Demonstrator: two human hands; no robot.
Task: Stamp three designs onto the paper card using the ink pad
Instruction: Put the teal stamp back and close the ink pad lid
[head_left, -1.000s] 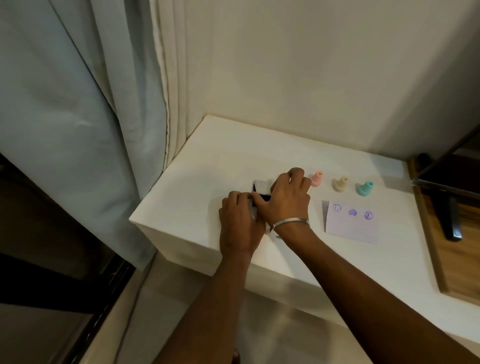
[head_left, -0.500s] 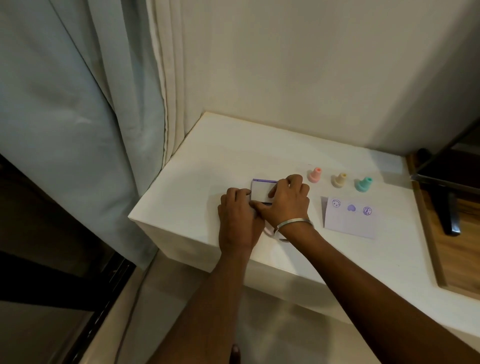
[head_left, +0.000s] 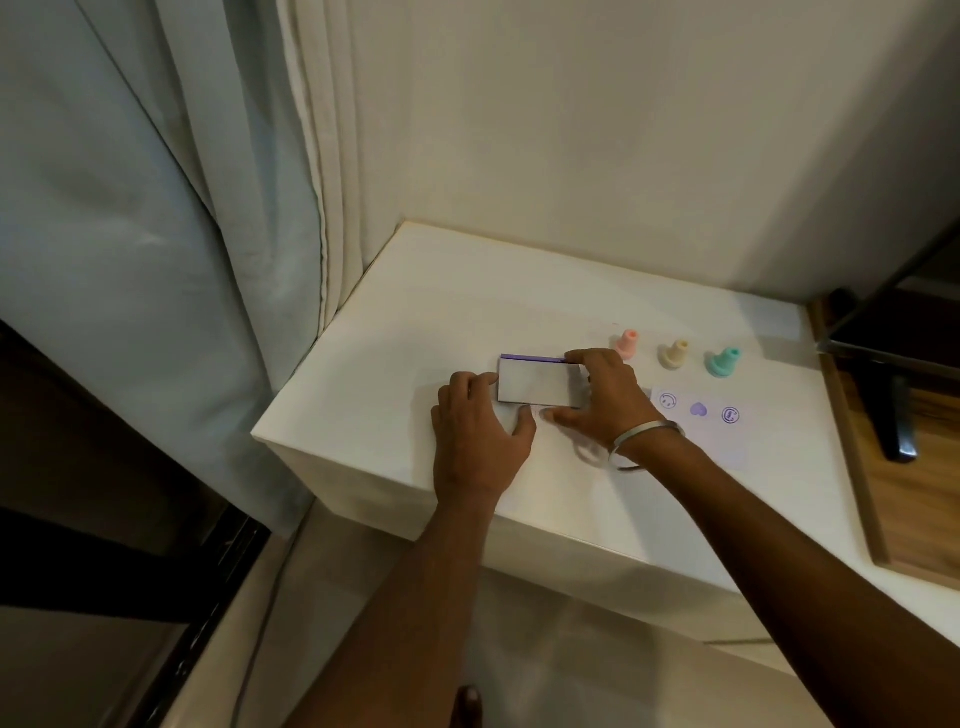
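The ink pad (head_left: 537, 383) lies flat on the white table (head_left: 395, 364) with its pale lid down and a purple rim along the far edge. My left hand (head_left: 475, 431) holds its left end, fingers curled at the edge and thumb by the near side. My right hand (head_left: 602, 400) pinches its right end, index finger on the far edge and thumb at the near edge. To the right lies the paper card (head_left: 698, 431), which shows three purple prints. Behind it stand three stamps: pink (head_left: 626, 344), yellow (head_left: 675, 355) and teal (head_left: 722, 362).
A curtain (head_left: 182, 234) hangs along the table's left side and a wall rises behind. On the right, a wooden surface (head_left: 914, 483) carries a dark stand (head_left: 891, 415). The table's front edge drops to the floor below my arms.
The ink pad's lid has come down over the dark pad and now lies flat. My hands have spread from its middle to its two ends.
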